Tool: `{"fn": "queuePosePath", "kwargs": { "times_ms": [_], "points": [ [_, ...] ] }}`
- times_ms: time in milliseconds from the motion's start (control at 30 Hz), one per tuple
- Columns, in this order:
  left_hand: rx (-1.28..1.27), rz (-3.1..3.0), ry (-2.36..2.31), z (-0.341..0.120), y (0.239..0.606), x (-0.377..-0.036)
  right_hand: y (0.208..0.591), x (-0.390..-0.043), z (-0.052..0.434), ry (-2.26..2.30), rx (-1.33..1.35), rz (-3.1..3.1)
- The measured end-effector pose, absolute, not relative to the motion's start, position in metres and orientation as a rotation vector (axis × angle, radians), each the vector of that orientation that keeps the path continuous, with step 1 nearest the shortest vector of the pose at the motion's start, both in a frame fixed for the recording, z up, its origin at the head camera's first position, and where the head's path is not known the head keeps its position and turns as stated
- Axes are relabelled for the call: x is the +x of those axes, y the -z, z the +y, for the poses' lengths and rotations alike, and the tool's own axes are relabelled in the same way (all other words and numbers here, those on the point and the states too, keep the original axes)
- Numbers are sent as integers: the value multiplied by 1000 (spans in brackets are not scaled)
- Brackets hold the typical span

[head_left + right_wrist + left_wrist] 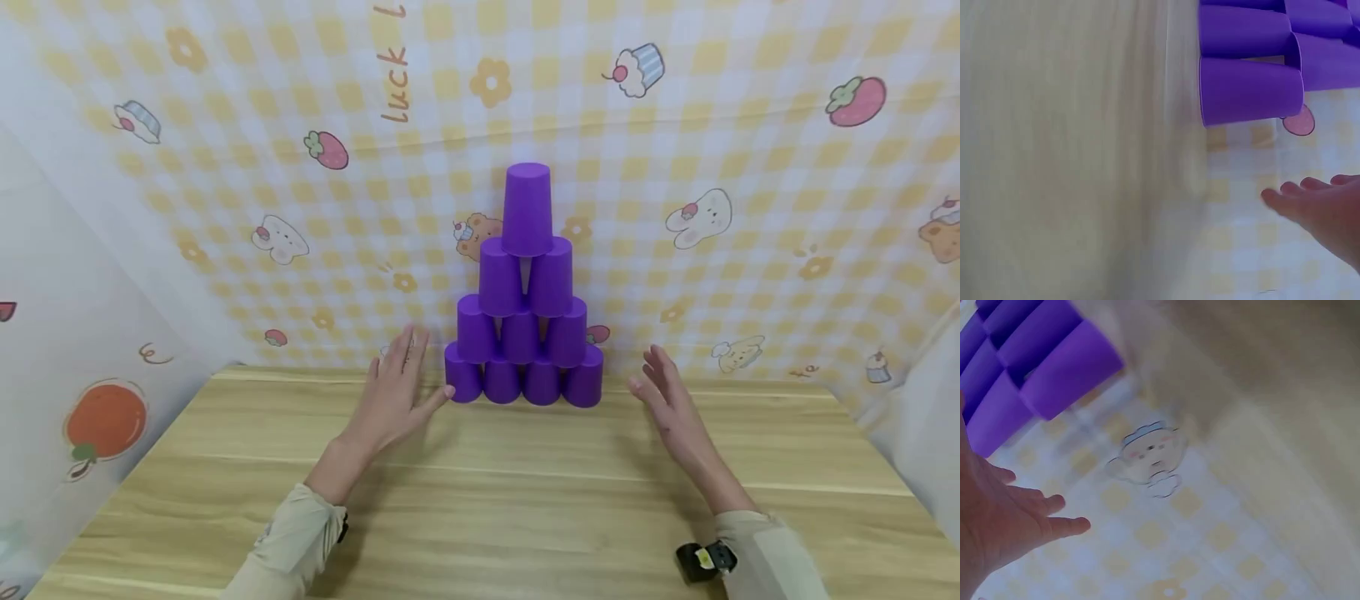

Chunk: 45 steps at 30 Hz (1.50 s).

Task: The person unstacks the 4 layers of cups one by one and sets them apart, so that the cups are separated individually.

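Purple cups stand upside down in a pyramid: one top cup [528, 208], two under it, three below those, and several along the table, among them the leftmost bottom cup [463, 373] and the rightmost bottom cup [582, 377]. On the left side my left hand [388, 398] is spread, its thumb tip close to the leftmost bottom cup; whether they touch I cannot tell. My right hand [672, 410] is held apart from the pyramid on the right, palm side toward it, fingers extended. Neither hand holds anything. In the right wrist view a gap separates the fingers [1282, 203] from the nearest cup [1250, 90].
The cups stand at the back of a wooden table [510, 508], close to a checked cloth backdrop [420, 192] printed with cartoon figures. White cloth [52, 250] hangs at the left side. A small black device [701, 562] sits at my right wrist.
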<state>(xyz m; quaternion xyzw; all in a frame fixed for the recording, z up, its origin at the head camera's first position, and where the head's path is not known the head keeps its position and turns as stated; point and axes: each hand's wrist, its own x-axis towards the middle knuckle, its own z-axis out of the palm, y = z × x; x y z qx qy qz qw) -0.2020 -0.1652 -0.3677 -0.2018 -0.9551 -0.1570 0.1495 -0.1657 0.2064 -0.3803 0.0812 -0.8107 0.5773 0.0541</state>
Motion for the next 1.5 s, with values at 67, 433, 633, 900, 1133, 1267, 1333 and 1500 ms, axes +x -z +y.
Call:
{"fn": "queuePosePath", "kwargs": {
  "times_ms": [67,433,633,900,1133,1267,1333,1500],
  "points": [
    [-564,-2711,486,-163,361,-202,384,-166,205,-1898,197,-2339],
    [-518,-2506,710,-153,326,-206,408,-171,197,-2133,-55,-1942],
    [-533,-2361,854,-145,312,-210,427,-175,197,-1982,-128,-1989],
    [-440,-2257,1022,-137,288,-217,442,-184,189,-1900,2,-2090],
    [-443,-2230,1211,-128,265,-228,446,-191,181,-1835,-13,-2184],
    [-441,-2231,1282,-125,245,-231,445,-196,173,-1753,5,-2260],
    [-455,-2243,1291,-126,233,-233,445,-197,170,-1726,-3,-2277],
    [-489,-2277,1314,-129,206,-239,444,-200,167,-1682,-19,-2306]
  ]
}}
